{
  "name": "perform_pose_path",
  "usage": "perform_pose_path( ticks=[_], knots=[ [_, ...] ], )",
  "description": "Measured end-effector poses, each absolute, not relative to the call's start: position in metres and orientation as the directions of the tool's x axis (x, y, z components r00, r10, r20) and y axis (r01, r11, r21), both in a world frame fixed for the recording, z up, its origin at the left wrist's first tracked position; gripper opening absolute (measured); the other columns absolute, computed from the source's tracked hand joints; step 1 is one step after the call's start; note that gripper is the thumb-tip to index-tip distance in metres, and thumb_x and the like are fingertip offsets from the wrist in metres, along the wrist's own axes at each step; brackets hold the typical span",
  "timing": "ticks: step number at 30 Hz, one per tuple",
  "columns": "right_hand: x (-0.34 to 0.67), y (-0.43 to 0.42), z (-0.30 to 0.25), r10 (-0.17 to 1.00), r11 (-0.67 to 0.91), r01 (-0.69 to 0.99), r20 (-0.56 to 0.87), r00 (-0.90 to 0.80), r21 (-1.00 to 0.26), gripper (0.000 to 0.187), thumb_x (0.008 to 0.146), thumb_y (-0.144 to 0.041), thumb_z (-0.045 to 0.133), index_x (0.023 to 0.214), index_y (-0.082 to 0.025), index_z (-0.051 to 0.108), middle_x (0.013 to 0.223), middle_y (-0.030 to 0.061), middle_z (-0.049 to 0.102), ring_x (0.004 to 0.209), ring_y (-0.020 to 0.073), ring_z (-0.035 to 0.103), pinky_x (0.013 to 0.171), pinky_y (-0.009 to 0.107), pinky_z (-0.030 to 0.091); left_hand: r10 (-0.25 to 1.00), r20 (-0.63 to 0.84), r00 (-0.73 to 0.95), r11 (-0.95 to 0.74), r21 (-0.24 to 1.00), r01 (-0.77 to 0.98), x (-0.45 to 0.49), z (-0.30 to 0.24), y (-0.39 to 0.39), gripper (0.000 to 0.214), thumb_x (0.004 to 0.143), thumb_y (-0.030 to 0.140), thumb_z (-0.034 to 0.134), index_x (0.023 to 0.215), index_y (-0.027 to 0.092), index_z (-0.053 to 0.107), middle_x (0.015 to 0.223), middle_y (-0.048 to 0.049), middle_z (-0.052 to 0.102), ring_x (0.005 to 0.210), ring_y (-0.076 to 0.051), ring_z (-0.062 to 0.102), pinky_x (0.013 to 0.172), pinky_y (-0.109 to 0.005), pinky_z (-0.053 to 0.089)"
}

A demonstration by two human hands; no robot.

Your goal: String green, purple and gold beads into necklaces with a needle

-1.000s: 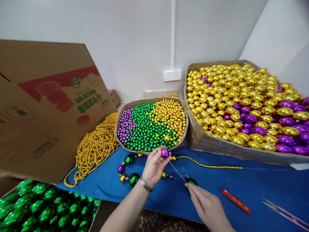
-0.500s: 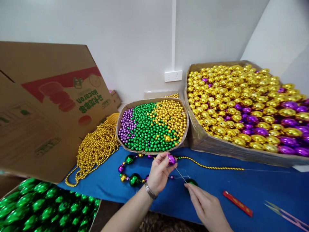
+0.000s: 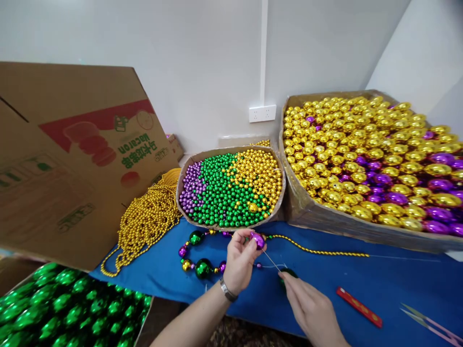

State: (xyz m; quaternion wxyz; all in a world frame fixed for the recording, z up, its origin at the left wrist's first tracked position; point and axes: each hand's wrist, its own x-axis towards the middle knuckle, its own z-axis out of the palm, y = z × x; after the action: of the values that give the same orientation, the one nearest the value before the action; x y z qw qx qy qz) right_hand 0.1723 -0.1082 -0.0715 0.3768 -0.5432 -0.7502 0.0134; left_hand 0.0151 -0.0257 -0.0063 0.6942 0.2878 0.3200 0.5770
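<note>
My left hand (image 3: 239,267), with a metal-banded watch or bracelet at the wrist, pinches a shiny purple bead (image 3: 258,240) above the blue cloth. Between the thumb and fingers of my right hand (image 3: 311,304) is a long thin needle (image 3: 272,261). Its far end meets the purple bead; whether it has entered the hole I cannot tell. A large green bead (image 3: 289,274) lies partly hidden behind my right fingers, with thin thread near it. Left of my hands curves a bead necklace (image 3: 203,268) of green, purple and gold balls, its gold small-bead end (image 3: 321,249) stretching right.
Behind my hands stands a box of small beads (image 3: 231,188). A large carton of gold and purple beads (image 3: 361,159) is at right, green beads (image 3: 61,308) at lower left. Gold bead strands (image 3: 148,226) lie beside a tilted cardboard box (image 3: 72,159). A red case (image 3: 359,307) and scissors (image 3: 430,323) lie at right.
The purple bead has turned slightly in my left fingers and sits a little lower. The needle stays at the bead. The whole view has shifted slightly.
</note>
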Motion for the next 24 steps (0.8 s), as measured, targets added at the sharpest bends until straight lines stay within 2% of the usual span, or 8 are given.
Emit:
perform_pose_path(
  ticks=[4, 11, 16, 18, 20, 21, 23, 24],
  knots=[
    [0.171, -0.109, -0.066, 0.85, 0.42, 0.75, 0.511, -0.127, -0.511, 0.031, 0.094, -0.023, 0.036, 0.107, -0.02, 0.063, 0.095, 0.005, 0.072, 0.082, 0.0154, 0.07, 0.069, 0.022, 0.056, 0.976, -0.151, 0.157, 0.216, 0.738, -0.639, 0.016, -0.007, -0.026, 0.026, 0.07, 0.03, 0.074, 0.088, 0.018, 0.059, 0.088, -0.0024, 0.06, 0.087, -0.018, 0.061, 0.081, -0.038, 0.051],
    [0.173, -0.109, -0.067, 0.825, 0.423, 0.794, 0.547, -0.139, -0.436, 0.033, 0.093, -0.023, 0.035, 0.105, -0.019, 0.066, 0.087, 0.0053, 0.073, 0.072, 0.0154, 0.07, 0.064, 0.023, 0.056, 0.987, -0.107, 0.122, 0.16, 0.776, -0.611, 0.017, -0.006, -0.027, 0.024, 0.07, 0.025, 0.074, 0.087, 0.018, 0.059, 0.089, -0.0019, 0.058, 0.083, -0.014, 0.058, 0.082, -0.04, 0.051],
    [0.173, -0.107, -0.064, 0.803, 0.442, 0.78, 0.583, -0.124, -0.443, 0.031, 0.093, -0.021, 0.037, 0.103, -0.018, 0.065, 0.088, 0.0048, 0.073, 0.073, 0.0149, 0.07, 0.064, 0.022, 0.056, 0.975, -0.093, 0.204, 0.193, 0.809, -0.555, 0.018, -0.01, -0.032, 0.024, 0.074, 0.029, 0.07, 0.093, 0.019, 0.058, 0.092, -0.0027, 0.058, 0.086, -0.016, 0.058, 0.081, -0.038, 0.05],
    [0.175, -0.107, -0.062, 0.796, 0.446, 0.779, 0.593, -0.119, -0.441, 0.029, 0.093, -0.021, 0.037, 0.103, -0.017, 0.064, 0.09, 0.0048, 0.073, 0.076, 0.0151, 0.07, 0.066, 0.022, 0.056, 0.968, -0.052, 0.246, 0.15, 0.905, -0.399, 0.011, -0.01, -0.023, 0.024, 0.08, 0.035, 0.062, 0.098, 0.019, 0.058, 0.093, -0.0047, 0.059, 0.084, -0.017, 0.058, 0.077, -0.036, 0.05],
    [0.178, -0.106, -0.062, 0.793, 0.439, 0.786, 0.599, -0.112, -0.435, 0.028, 0.093, -0.021, 0.038, 0.103, -0.016, 0.064, 0.092, 0.0049, 0.073, 0.079, 0.0158, 0.07, 0.069, 0.023, 0.057, 0.974, 0.051, 0.222, -0.036, 0.997, -0.072, 0.0, -0.007, -0.003, 0.026, 0.085, 0.038, 0.054, 0.103, 0.019, 0.059, 0.096, -0.0076, 0.06, 0.086, -0.019, 0.057, 0.075, -0.035, 0.049],
    [0.179, -0.107, -0.063, 0.793, 0.432, 0.79, 0.6, -0.105, -0.434, 0.027, 0.093, -0.021, 0.039, 0.103, -0.016, 0.064, 0.093, 0.0049, 0.073, 0.08, 0.0163, 0.07, 0.07, 0.023, 0.057, 0.972, 0.124, 0.202, -0.155, 0.977, 0.147, -0.007, -0.005, 0.01, 0.027, 0.086, 0.037, 0.05, 0.104, 0.019, 0.059, 0.098, -0.0089, 0.06, 0.089, -0.021, 0.057, 0.078, -0.036, 0.048],
    [0.182, -0.106, -0.064, 0.795, 0.417, 0.798, 0.6, -0.089, -0.434, 0.027, 0.092, -0.023, 0.04, 0.102, -0.017, 0.065, 0.093, 0.0049, 0.073, 0.081, 0.0172, 0.07, 0.071, 0.024, 0.057, 0.951, 0.234, 0.203, -0.31, 0.758, 0.575, -0.019, 0.0, 0.038, 0.023, 0.086, 0.032, 0.05, 0.101, 0.019, 0.062, 0.103, -0.0109, 0.06, 0.101, -0.026, 0.051, 0.087, -0.041, 0.043],
    [0.182, -0.106, -0.065, 0.795, 0.413, 0.801, 0.6, -0.084, -0.434, 0.028, 0.092, -0.024, 0.04, 0.102, -0.017, 0.065, 0.093, 0.0049, 0.073, 0.081, 0.0174, 0.07, 0.071, 0.024, 0.057, 0.945, 0.234, 0.227, -0.325, 0.628, 0.707, -0.024, 0.002, 0.051, 0.02, 0.084, 0.029, 0.051, 0.097, 0.019, 0.063, 0.101, -0.0115, 0.06, 0.103, -0.028, 0.049, 0.088, -0.043, 0.041]
  ],
)
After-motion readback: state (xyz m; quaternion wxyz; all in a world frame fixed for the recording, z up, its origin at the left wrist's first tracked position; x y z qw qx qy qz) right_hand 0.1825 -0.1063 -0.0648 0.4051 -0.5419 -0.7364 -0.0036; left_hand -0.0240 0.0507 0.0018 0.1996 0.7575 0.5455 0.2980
